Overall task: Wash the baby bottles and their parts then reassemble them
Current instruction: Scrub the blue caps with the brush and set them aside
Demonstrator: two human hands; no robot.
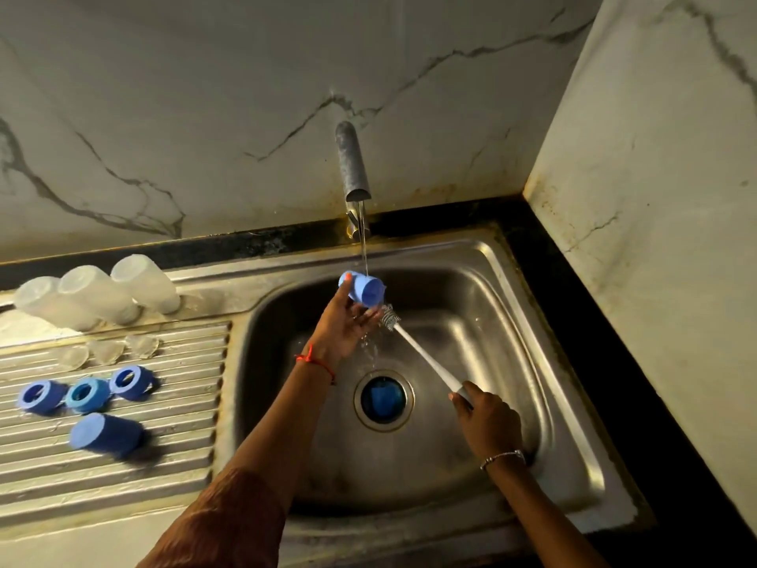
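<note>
My left hand (pixel 342 325) holds a light blue bottle cap (pixel 363 289) under the running tap (pixel 353 166), above the sink basin (pixel 471 280). My right hand (pixel 485 420) grips the white handle of a bottle brush (pixel 426 356); its bristle head sits just right of the cap. On the draining board (pixel 123 457) at the left stand three clear bottles (pixel 96 295) upside down, three clear teats (pixel 108 350), three blue collar rings (pixel 88 393) and a dark blue cap (pixel 107 434) on its side.
A thin water stream falls past the cap toward the drain (pixel 383 399), which shows blue inside. Marble walls rise behind the sink and at the right. A black counter edge (pixel 594 321) runs along the sink's right side.
</note>
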